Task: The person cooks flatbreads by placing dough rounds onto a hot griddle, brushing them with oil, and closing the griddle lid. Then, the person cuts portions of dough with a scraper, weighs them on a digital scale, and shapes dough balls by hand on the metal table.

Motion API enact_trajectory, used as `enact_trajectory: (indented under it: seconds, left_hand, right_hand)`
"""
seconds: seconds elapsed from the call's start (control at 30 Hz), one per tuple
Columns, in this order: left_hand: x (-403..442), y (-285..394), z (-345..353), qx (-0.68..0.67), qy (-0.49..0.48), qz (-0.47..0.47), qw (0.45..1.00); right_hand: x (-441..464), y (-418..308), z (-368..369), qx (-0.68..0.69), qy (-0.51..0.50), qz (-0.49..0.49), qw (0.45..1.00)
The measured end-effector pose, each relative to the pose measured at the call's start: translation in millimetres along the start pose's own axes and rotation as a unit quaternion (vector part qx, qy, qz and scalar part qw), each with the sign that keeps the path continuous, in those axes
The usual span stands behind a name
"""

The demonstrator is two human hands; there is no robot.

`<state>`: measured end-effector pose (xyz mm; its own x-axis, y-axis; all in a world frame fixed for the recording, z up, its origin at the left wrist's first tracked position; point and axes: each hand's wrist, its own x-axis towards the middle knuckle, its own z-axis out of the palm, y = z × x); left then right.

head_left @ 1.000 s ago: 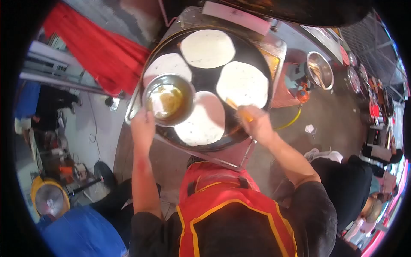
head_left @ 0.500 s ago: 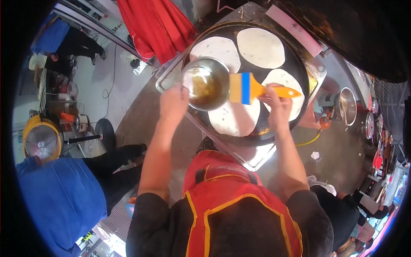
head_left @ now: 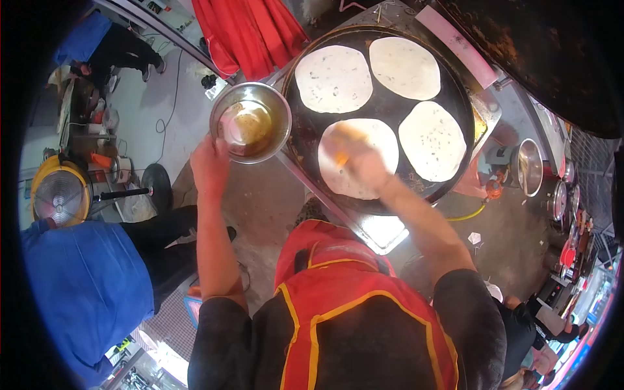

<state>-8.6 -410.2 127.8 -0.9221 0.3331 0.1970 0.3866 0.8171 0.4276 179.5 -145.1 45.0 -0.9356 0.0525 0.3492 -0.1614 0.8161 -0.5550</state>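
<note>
My left hand point(head_left: 211, 162) grips the rim of a metal bowl point(head_left: 276, 140), which holds a pool of yellowish oil-like liquid. The bowl hangs just left of a round black griddle point(head_left: 388, 110). My right hand point(head_left: 365, 168) is over the near-left flatbread point(head_left: 331, 175), closed on a brush point(head_left: 342, 138) that is smeared by motion. Whether the bristles touch the dough cannot be made out. Three more pale flatbreads lie on the griddle: one at the far left point(head_left: 333, 79), one at the far right point(head_left: 405, 68), one at the near right point(head_left: 431, 142).
The dark griddle lid point(head_left: 520, 45) stands raised at the upper right. A red cloth point(head_left: 250, 32) hangs beyond the griddle. To the right are another metal bowl point(head_left: 530, 168) and a yellow hose point(head_left: 468, 216). A person in blue point(head_left: 91, 286) and a fan point(head_left: 62, 195) are at left.
The bowl has moved left, off the flatbreads to the griddle's side. My right hand has brought the brush from beside the bowl down and left over the near-left flatbread.
</note>
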Motion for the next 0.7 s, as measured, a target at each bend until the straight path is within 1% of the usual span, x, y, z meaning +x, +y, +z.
enact_trajectory:
  seconds: [0.07, 0.1, 0.13, 0.17, 0.2, 0.23, 0.27, 0.3, 0.33, 0.37, 0.4, 0.47, 0.5, 0.57, 0.63, 0.7]
  left_hand:
    - [-3, 1, -1, -0.010, -0.001, -0.004, 1.000]
    - [-7, 2, -1, -0.016, -0.003, -0.008, 1.000]
    - [-10, 4, -1, -0.026, -0.006, -0.013, 1.000]
    - [-12, 7, -2, -0.037, -0.007, -0.016, 0.999]
    - [-14, 10, -3, -0.049, -0.008, -0.020, 0.999]
    - [-15, 12, -4, -0.054, -0.008, -0.021, 0.998]
    - [-17, 15, -5, -0.059, -0.009, -0.022, 0.998]
    - [-18, 17, -5, -0.065, -0.008, -0.021, 0.998]
    - [-18, 17, -3, -0.060, -0.008, -0.015, 0.998]
    - [-19, 15, 0, -0.054, -0.008, -0.009, 0.998]
    - [-19, 14, 2, -0.048, -0.009, -0.001, 0.999]
    - [-19, 21, 2, -0.052, -0.017, -0.003, 0.998]
    - [-17, 24, 2, -0.054, -0.018, -0.002, 0.998]
    - [-15, 17, 9, -0.044, -0.028, -0.004, 0.999]
    - [-9, 15, 11, -0.028, -0.029, 0.007, 0.999]
    - [-8, 25, 11, -0.004, -0.027, 0.034, 0.999]
  right_hand:
    - [-31, -32, 10, -0.052, -0.177, 0.025, 0.982]
    - [-40, -44, 4, 0.018, -0.170, 0.142, 0.975]
    - [-47, -55, -9, 0.087, -0.158, 0.257, 0.949]
    - [-52, -57, -19, 0.154, -0.142, 0.367, 0.906]
    - [-67, -38, -21, 0.188, -0.031, 0.363, 0.912]
    - [-84, -2, -23, 0.215, -0.010, 0.404, 0.889]
    - [-78, 7, -46, 0.193, 0.060, 0.429, 0.881]
    - [-83, 39, -55, 0.192, 0.080, 0.451, 0.868]
    - [-81, 58, -70, 0.100, 0.099, 0.429, 0.892]
    - [-70, 65, -80, 0.001, 0.132, 0.363, 0.922]
    - [-60, 67, -84, 0.018, 0.114, 0.378, 0.918]
    - [-55, 54, -63, 0.038, 0.086, 0.267, 0.959]
    - [-60, 48, -47, 0.004, 0.016, 0.179, 0.984]
    - [-61, -2, -27, -0.026, -0.024, 0.040, 0.999]
    - [-41, -31, -39, 0.006, 0.023, 0.021, 0.999]
    - [-23, -27, -55, 0.065, 0.053, 0.084, 0.993]
